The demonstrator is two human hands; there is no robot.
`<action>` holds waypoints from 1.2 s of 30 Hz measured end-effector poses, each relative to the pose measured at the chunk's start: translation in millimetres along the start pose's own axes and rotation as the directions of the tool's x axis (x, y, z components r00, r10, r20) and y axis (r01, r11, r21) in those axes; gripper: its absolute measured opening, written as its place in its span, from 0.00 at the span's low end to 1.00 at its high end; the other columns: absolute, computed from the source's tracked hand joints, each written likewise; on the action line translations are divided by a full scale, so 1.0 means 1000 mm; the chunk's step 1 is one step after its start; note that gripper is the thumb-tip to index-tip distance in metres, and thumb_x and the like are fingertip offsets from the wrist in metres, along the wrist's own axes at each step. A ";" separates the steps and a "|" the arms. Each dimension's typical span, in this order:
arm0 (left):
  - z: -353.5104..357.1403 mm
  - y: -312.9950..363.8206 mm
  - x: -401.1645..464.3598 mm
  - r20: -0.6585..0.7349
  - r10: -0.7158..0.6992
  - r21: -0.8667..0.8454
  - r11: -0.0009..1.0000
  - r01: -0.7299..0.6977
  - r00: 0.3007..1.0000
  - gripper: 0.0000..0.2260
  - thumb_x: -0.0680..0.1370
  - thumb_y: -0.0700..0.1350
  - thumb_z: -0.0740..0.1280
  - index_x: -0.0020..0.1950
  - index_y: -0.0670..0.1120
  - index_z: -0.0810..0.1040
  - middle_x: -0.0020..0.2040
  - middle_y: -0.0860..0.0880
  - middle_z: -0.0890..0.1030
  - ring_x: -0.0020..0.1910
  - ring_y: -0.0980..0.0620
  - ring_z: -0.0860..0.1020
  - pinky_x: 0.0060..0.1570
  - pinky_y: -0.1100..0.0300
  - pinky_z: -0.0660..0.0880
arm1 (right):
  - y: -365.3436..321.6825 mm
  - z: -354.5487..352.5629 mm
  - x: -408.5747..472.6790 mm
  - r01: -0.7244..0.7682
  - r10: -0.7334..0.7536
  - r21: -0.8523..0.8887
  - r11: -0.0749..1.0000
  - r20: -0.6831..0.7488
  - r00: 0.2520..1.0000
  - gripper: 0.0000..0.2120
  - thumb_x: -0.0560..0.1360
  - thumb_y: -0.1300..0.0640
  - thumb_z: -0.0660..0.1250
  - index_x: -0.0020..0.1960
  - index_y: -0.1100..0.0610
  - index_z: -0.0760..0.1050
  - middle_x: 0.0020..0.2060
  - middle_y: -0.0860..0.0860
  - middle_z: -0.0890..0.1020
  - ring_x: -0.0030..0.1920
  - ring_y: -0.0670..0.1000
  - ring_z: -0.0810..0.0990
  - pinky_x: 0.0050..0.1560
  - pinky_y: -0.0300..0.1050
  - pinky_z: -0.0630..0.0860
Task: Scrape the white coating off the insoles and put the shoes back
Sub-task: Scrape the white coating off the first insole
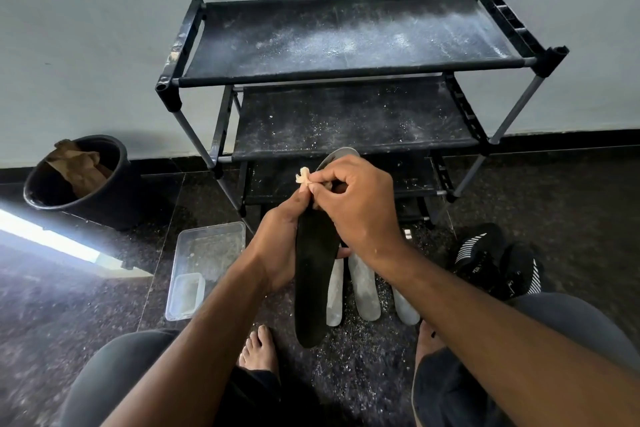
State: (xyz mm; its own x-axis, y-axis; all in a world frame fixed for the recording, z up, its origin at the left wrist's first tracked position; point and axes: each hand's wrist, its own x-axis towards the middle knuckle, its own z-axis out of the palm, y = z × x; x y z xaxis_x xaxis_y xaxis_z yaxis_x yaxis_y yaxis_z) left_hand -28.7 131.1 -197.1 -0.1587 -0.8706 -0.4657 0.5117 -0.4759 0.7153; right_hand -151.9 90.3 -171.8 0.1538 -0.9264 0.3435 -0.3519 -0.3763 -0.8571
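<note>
Left hand (282, 246) wrapped round the middle of a long dark insole (313, 274), fingers curled behind it, holding it nearly upright with the heel end hanging down toward the bare feet (259, 350). Right hand (353, 204) closed above it, thumb and forefinger pinching a small pale curl of peeled coating (303, 177) just off the grey toe end; probably held high and close so the flake can be pulled clean away rather than dropped back on the sole. Dark face of the insole matte and felt-like, already bare along most of its visible length.

Just beyond and below the right hand, three more insoles (363, 288) laid side by side on the floor, pale grey, smooth and still chalky, seemingly queued for scraping. Further right of the right wrist, a pair of black shoes (495, 260) with white stripes, set aside until the insoles go back in. Left of the left forearm, a clear plastic tray (207, 253) dusted with scrapings, within easy reach for the waste. Ahead of both hands, a black shoe rack (346, 38) with fabric shelves, speckled with white powder. Far out to the left, a black bucket (104, 184) holding crumpled brown paper. Dark speckled stone floor (554, 184) littered with white flakes underfoot.
</note>
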 end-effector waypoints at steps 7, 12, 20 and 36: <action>0.004 0.000 -0.002 0.011 -0.012 0.053 0.999 0.011 1.000 0.24 0.86 0.58 0.52 0.74 0.46 0.75 0.66 0.39 0.82 0.63 0.36 0.81 0.62 0.33 0.74 | 0.005 -0.015 0.015 -0.053 0.048 -0.027 0.998 -0.159 0.986 0.03 0.70 0.65 0.75 0.42 0.58 0.85 0.40 0.48 0.82 0.42 0.41 0.81 0.42 0.26 0.73; 0.003 0.004 -0.003 -0.024 0.000 -0.054 0.999 -0.001 1.000 0.23 0.87 0.56 0.54 0.73 0.44 0.76 0.55 0.41 0.85 0.50 0.44 0.85 0.44 0.45 0.83 | 0.002 0.002 -0.005 0.024 -0.023 -0.050 0.998 0.016 1.000 0.04 0.70 0.67 0.76 0.41 0.59 0.85 0.39 0.47 0.82 0.41 0.40 0.80 0.41 0.27 0.74; 0.003 0.006 -0.006 -0.032 0.003 -0.052 0.999 -0.004 0.999 0.25 0.86 0.59 0.54 0.71 0.44 0.78 0.63 0.39 0.83 0.58 0.41 0.83 0.53 0.41 0.81 | 0.011 -0.002 0.002 0.077 -0.076 -0.174 0.982 0.010 0.997 0.04 0.72 0.65 0.74 0.44 0.58 0.84 0.42 0.49 0.81 0.40 0.43 0.80 0.44 0.36 0.78; 0.006 0.011 -0.011 -0.085 0.039 -0.022 0.999 -0.041 0.996 0.27 0.87 0.58 0.53 0.69 0.40 0.78 0.55 0.39 0.85 0.51 0.45 0.86 0.43 0.51 0.84 | 0.010 0.005 -0.009 0.200 -0.163 -0.200 0.959 0.190 0.968 0.03 0.73 0.66 0.72 0.45 0.62 0.84 0.41 0.52 0.80 0.41 0.48 0.79 0.44 0.46 0.78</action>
State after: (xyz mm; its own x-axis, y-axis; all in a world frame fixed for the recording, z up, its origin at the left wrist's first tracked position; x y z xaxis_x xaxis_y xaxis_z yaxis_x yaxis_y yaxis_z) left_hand -26.5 134.5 -180.7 -0.0660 -0.8745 -0.4805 0.5362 -0.4372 0.7220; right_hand -152.3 95.1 -185.6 0.3813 -0.8338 0.3993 -0.4913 -0.5486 -0.6765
